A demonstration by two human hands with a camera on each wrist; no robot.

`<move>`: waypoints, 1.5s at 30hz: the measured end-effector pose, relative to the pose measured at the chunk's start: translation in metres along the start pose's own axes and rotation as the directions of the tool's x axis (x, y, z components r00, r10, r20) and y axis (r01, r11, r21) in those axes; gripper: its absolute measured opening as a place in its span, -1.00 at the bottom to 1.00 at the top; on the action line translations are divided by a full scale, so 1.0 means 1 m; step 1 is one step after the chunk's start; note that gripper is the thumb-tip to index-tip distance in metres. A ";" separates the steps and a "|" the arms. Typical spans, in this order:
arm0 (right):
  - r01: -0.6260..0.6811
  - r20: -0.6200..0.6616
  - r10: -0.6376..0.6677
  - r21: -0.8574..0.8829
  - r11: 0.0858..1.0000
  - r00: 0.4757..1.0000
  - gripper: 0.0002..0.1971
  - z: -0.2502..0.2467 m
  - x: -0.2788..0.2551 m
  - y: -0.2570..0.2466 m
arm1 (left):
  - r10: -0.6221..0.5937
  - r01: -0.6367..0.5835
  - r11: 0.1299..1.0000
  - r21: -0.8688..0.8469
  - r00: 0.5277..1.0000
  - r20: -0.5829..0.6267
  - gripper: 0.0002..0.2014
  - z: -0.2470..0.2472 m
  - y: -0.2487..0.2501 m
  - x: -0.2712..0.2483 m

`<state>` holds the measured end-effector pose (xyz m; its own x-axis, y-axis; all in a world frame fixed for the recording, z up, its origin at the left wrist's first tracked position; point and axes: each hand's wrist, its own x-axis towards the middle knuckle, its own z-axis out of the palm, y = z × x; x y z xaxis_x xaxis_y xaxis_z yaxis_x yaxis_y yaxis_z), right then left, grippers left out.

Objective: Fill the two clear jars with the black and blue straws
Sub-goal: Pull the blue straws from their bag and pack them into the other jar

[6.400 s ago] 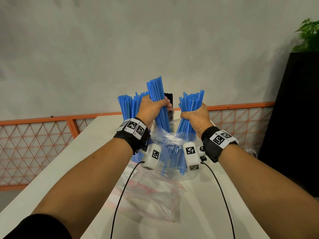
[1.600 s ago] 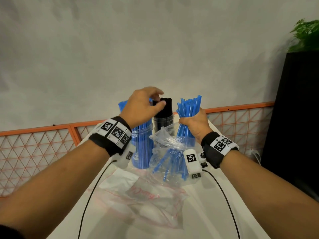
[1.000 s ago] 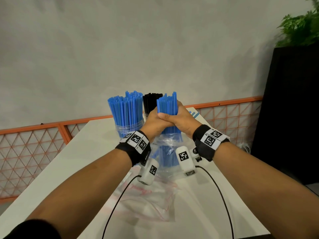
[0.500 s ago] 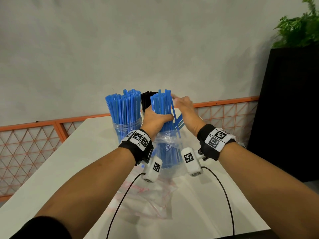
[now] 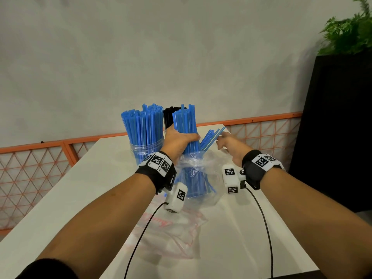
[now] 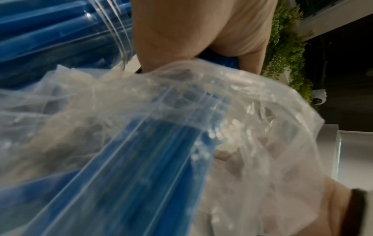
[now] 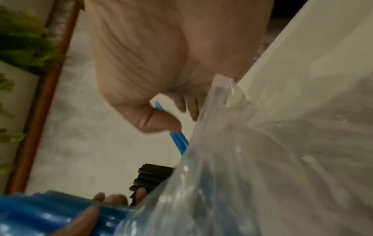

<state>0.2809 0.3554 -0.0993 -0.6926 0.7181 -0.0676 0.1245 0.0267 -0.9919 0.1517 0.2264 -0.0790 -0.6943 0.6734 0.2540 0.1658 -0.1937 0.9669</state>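
Observation:
My left hand (image 5: 178,140) grips an upright bundle of blue straws (image 5: 185,125) whose lower ends stand inside a crumpled clear plastic bag (image 5: 198,170). A few loose blue straws (image 5: 210,137) lean out to the right of the bundle; my right hand (image 5: 224,140) pinches one of them (image 7: 178,141) between thumb and fingers. A clear jar (image 5: 145,150) packed with blue straws (image 5: 143,125) stands left of the bundle. Black straws (image 5: 168,115) show behind, their jar hidden. In the left wrist view the bag (image 6: 201,103) covers the blue straws (image 6: 141,175).
An empty clear bag with red print (image 5: 171,232) lies flat on the white table (image 5: 80,198) near me. Wrist cables trail across it. An orange lattice railing (image 5: 40,158) runs behind the table. A black cabinet (image 5: 342,127) with a plant stands to the right.
My right hand has let go of the bundle and moved right and down to the few straws leaning out. The left hand keeps its grip on the bundle.

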 end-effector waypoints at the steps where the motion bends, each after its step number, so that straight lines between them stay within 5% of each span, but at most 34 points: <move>1: 0.007 0.033 -0.008 0.016 1.000 0.999 -0.38 0.002 0.000 -0.001 | -0.009 0.009 1.000 -0.012 1.000 0.004 -0.55 -0.001 0.000 0.001; 8: -0.028 0.281 -0.041 0.239 0.971 0.959 -0.51 0.014 0.006 -0.003 | -0.046 0.047 0.996 -0.082 0.999 0.017 -0.50 -0.004 -0.006 0.004; 18: -0.041 0.493 -0.107 0.279 0.959 0.863 -0.26 0.020 0.004 -0.007 | -0.029 0.030 0.994 -0.103 1.000 0.011 -0.53 -0.008 -0.008 0.004; 37: 0.245 0.325 -0.290 0.174 0.954 0.900 -0.38 0.037 0.001 -0.024 | 0.054 -0.050 0.996 -0.071 0.997 0.055 -0.47 0.000 -0.013 0.004; 45: 0.325 0.487 -0.369 0.175 0.929 0.792 -0.39 0.039 -0.012 -0.036 | 0.194 -0.198 0.980 0.034 0.976 0.103 -0.41 0.007 -0.004 -0.001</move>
<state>0.2569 0.3192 -0.0671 -0.9403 0.2198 0.2598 -0.2339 0.1369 -0.9626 0.1563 0.2314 -0.0829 -0.5729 0.6932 0.4373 0.3238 -0.2988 0.8977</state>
